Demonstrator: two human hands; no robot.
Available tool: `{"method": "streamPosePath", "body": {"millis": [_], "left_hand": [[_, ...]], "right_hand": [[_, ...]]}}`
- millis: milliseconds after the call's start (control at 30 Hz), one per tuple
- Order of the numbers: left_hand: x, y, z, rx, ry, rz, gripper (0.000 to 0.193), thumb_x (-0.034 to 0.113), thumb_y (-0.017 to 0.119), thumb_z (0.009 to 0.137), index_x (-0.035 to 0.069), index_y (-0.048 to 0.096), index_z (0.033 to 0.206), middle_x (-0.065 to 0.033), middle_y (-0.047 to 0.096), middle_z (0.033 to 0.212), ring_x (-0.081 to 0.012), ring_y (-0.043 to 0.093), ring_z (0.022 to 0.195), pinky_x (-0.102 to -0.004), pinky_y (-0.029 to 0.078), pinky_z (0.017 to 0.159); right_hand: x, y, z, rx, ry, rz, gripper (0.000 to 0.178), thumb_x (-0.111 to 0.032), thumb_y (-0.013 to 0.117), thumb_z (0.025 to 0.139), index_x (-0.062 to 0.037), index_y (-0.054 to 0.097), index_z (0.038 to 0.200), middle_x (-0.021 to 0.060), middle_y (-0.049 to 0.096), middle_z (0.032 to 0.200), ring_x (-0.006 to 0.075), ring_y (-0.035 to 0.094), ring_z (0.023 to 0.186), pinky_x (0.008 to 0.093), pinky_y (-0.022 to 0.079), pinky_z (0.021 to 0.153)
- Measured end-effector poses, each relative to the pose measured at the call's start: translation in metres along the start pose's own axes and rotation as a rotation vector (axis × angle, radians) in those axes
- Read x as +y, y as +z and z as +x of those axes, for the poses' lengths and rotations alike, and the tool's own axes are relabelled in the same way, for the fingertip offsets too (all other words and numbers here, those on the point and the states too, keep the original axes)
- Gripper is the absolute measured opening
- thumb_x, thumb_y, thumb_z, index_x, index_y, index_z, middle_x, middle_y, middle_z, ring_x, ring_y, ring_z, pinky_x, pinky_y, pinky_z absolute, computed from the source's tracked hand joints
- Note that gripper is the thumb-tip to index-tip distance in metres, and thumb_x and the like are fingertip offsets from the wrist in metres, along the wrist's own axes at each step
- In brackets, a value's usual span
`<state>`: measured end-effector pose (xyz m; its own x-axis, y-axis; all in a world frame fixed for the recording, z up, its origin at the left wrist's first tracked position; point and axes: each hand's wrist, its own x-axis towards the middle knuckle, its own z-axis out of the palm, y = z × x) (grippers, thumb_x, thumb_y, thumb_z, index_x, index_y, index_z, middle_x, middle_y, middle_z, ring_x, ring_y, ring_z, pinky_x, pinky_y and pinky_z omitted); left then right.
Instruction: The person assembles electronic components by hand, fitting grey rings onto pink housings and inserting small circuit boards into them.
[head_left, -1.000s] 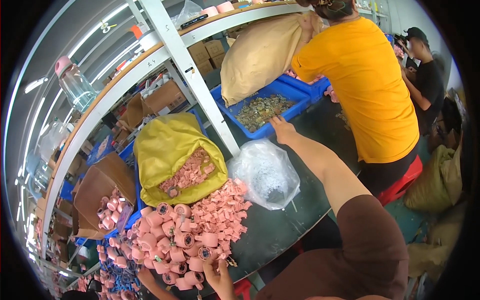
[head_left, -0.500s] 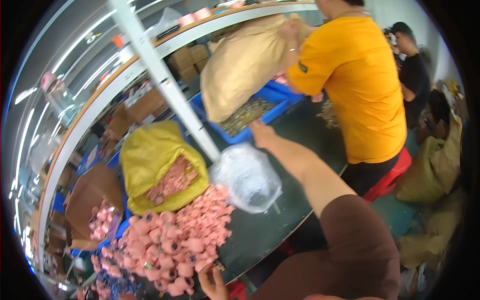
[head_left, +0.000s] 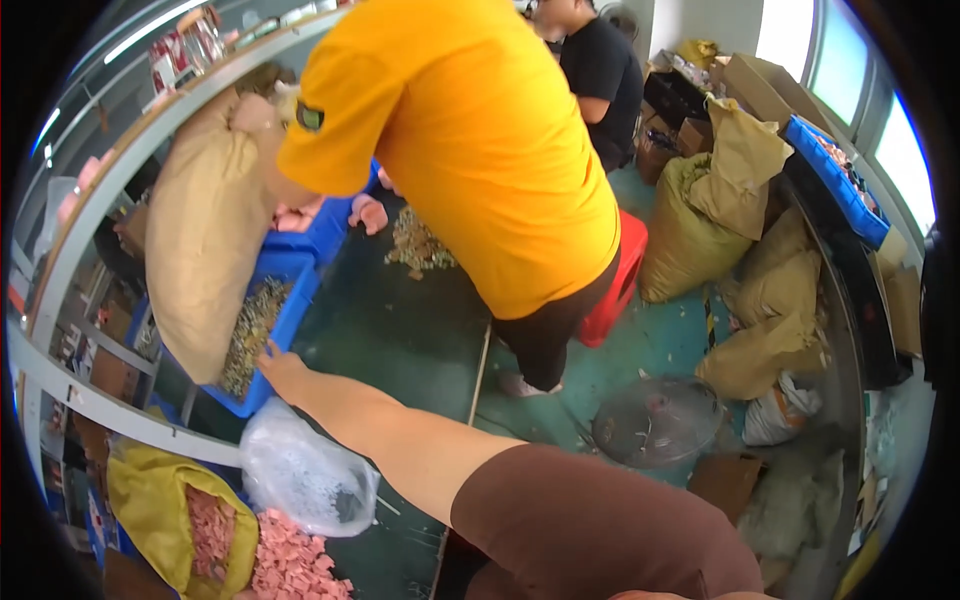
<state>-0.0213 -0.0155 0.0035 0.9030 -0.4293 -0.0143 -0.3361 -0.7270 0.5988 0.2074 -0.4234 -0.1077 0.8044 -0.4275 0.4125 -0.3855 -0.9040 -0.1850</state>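
The right hand [head_left: 285, 374] reaches out from a brown sleeve [head_left: 600, 520] to the near side of a blue tray [head_left: 293, 325], its fingers at the rim; whether they grasp it or only rest there, I cannot tell. The left hand is out of view. The tray stands on the dark green table [head_left: 375, 330] and holds many small metallic-looking parts [head_left: 252, 335]. A large tan sack [head_left: 205, 240] leans over it, its lower end above the parts — a co-worker [head_left: 460, 150] in an orange shirt holds the top. Just beside the right hand lies a clear plastic bag [head_left: 300, 470] with small pale pieces inside. Nearer still, a yellow bag [head_left: 155, 500] lies open beside loose pink pieces [head_left: 295, 565].
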Motion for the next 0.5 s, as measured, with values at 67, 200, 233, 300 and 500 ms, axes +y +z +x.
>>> {"method": "streamPosePath", "body": {"millis": [67,200,233,300,500], "left_hand": [[-0.074,0.064,0.046,0.581,0.78,0.049,0.026,0.01,0.062,0.093,-0.001,0.059,0.116,-0.0113,0.063,0.104,-0.0184,0.059,0.094,-0.0284,0.048,0.083],[0.002,0.032,0.004,0.061,0.26,-0.173,0.027,0.009,0.063,0.093,-0.004,0.059,0.117,-0.0147,0.066,0.102,-0.0218,0.06,0.095,-0.029,0.05,0.082],[-0.038,0.025,-0.005,0.141,0.125,-0.264,0.027,0.004,0.06,0.091,0.002,0.058,0.118,-0.0082,0.061,0.105,-0.0164,0.057,0.096,-0.0264,0.046,0.085],[-0.029,0.021,-0.005,0.184,0.076,-0.239,0.022,-0.001,0.064,0.085,-0.001,0.063,0.107,-0.0096,0.062,0.1,-0.02,0.059,0.089,-0.0312,0.047,0.083],[-0.05,0.038,0.003,0.36,0.043,-0.267,0.012,0.001,0.062,0.088,0.0,0.067,0.099,-0.0104,0.064,0.092,-0.0188,0.061,0.086,-0.0289,0.047,0.081]], "right_hand": [[-0.003,-0.001,0.017,-0.019,0.026,0.026,0.045,-0.009,0.055,0.083,0.0002,0.054,0.128,0.0154,0.047,0.137,0.0383,0.043,0.132,0.038,0.056,0.08],[0.028,0.015,0.025,-0.068,0.222,0.206,0.031,-0.012,0.05,0.086,-0.0019,0.057,0.114,0.0178,0.063,0.117,0.0318,0.068,0.092,0.0455,0.055,0.072],[-0.016,0.011,0.02,-0.037,0.134,0.171,0.03,-0.013,0.047,0.088,-0.0044,0.058,0.114,0.0168,0.066,0.109,0.0299,0.067,0.094,0.0458,0.055,0.072],[-0.022,-0.002,0.0,-0.15,0.052,0.254,0.03,-0.013,0.048,0.087,-0.0028,0.058,0.113,0.019,0.062,0.117,0.032,0.065,0.1,0.0447,0.054,0.077],[0.034,-0.03,-0.006,-0.146,-0.121,-0.026,0.076,-0.011,0.064,0.075,-0.0074,0.034,0.145,0.0147,0.036,0.149,0.0302,0.035,0.139,0.0414,0.041,0.106]]}}
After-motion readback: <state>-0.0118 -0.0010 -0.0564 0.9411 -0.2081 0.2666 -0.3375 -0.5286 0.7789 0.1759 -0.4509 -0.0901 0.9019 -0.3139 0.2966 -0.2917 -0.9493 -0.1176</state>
